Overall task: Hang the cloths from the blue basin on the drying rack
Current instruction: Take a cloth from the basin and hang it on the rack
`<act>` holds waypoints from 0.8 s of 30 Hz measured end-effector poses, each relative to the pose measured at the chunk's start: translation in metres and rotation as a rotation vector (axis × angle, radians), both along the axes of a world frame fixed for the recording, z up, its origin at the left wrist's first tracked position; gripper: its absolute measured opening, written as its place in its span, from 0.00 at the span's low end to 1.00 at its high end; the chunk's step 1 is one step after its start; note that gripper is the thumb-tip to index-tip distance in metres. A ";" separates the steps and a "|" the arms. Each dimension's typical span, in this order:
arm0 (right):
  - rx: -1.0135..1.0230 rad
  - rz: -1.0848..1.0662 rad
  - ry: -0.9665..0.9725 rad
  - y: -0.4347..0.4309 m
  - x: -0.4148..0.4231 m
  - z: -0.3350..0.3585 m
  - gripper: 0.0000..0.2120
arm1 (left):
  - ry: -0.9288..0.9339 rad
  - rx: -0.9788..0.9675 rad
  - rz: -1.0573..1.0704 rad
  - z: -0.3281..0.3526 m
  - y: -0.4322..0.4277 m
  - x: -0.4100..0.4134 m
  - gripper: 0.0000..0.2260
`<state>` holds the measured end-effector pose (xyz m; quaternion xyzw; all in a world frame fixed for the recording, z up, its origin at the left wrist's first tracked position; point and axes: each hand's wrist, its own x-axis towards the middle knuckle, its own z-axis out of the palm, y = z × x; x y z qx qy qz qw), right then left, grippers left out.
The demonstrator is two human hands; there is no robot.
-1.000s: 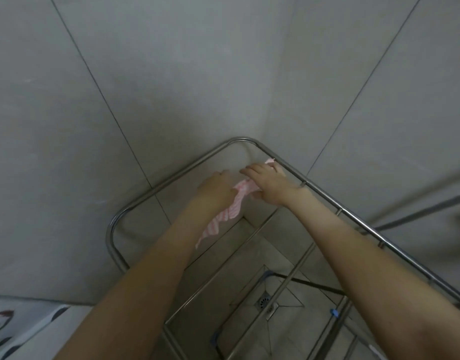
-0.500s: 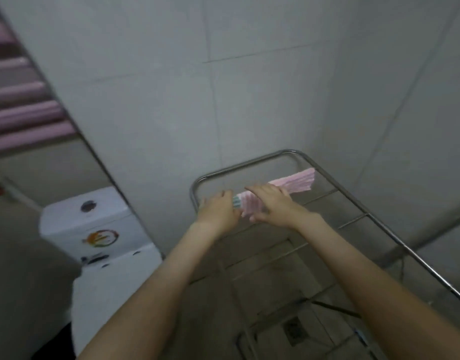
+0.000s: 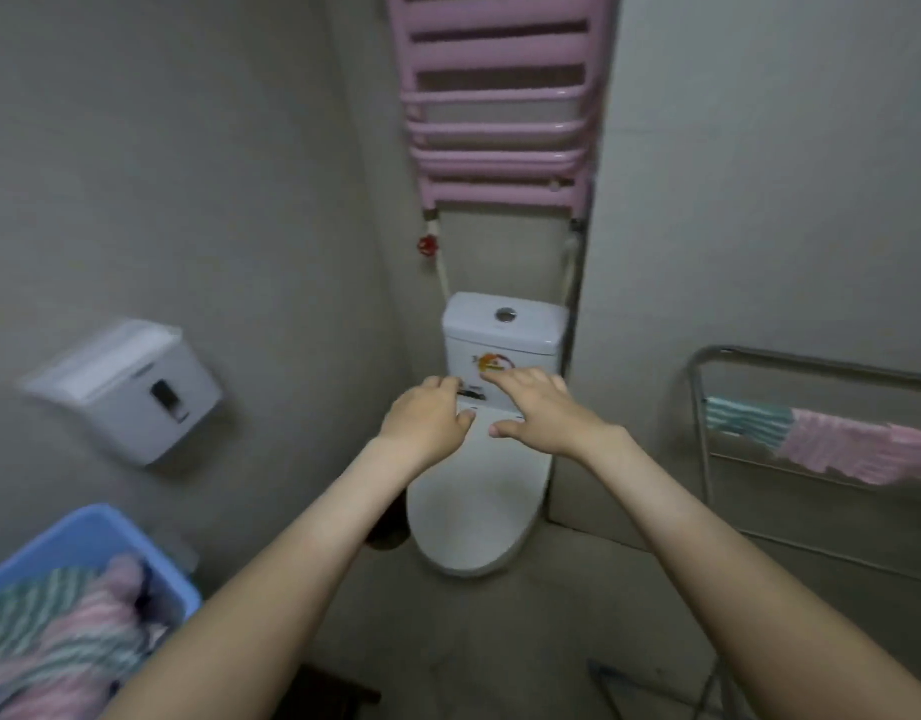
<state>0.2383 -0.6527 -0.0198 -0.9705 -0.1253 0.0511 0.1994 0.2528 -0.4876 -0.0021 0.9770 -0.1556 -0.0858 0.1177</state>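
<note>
Bathroom, toilet (image 3: 479,506) ahead: left hand (image 3: 427,415) and right hand (image 3: 539,410) hover empty, fingers loosely curled; hung cloths (image 3: 853,449) sit on drying rack (image 3: 811,363) at right, more cloths (image 3: 69,631) wait in blue basin (image 3: 92,519) lower left, so likely between cloths, and next move needs a reach down-left to grip one.

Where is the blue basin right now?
In the head view the blue basin sits at the lower left, below the white wall dispenser and left of the toilet, with striped cloths in it.
</note>
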 end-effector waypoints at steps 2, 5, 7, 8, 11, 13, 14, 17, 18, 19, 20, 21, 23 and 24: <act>-0.005 0.111 0.003 0.056 0.011 0.003 0.33 | 0.000 0.006 0.114 0.005 0.054 -0.009 0.22; -0.026 0.283 0.001 0.140 0.018 0.012 0.32 | -0.012 0.023 0.259 0.011 0.133 -0.026 0.21; -0.032 0.384 0.015 0.198 0.019 0.017 0.33 | -0.012 0.040 0.348 0.012 0.184 -0.041 0.21; -0.023 0.414 0.026 0.220 0.018 0.018 0.33 | -0.009 0.048 0.378 0.012 0.202 -0.048 0.22; 0.010 0.548 0.063 0.308 0.007 0.019 0.33 | 0.024 0.052 0.537 0.006 0.278 -0.081 0.21; 0.027 0.634 0.118 0.365 -0.006 0.011 0.33 | 0.056 0.039 0.632 0.001 0.329 -0.107 0.20; 0.017 0.655 0.152 0.380 -0.010 0.005 0.32 | 0.066 0.036 0.651 -0.002 0.344 -0.116 0.20; -0.066 0.735 0.282 0.436 -0.028 -0.017 0.29 | 0.094 0.034 0.725 -0.007 0.397 -0.147 0.17; -0.101 0.743 0.313 0.447 -0.032 -0.022 0.27 | 0.095 0.045 0.733 -0.009 0.409 -0.153 0.16; -0.165 0.746 0.315 0.456 -0.034 -0.025 0.23 | 0.100 0.047 0.733 -0.010 0.417 -0.156 0.14; -0.256 0.749 0.299 0.464 -0.036 -0.028 0.19 | 0.111 0.043 0.726 -0.013 0.425 -0.158 0.14; -0.349 0.746 0.278 0.467 -0.037 -0.029 0.16 | 0.120 0.038 0.711 -0.015 0.430 -0.158 0.13; -0.413 0.734 0.255 0.470 -0.037 -0.032 0.13 | 0.139 0.025 0.675 -0.018 0.434 -0.156 0.15; -0.405 0.724 0.260 0.471 -0.036 -0.034 0.12 | 0.150 0.015 0.659 -0.020 0.436 -0.154 0.16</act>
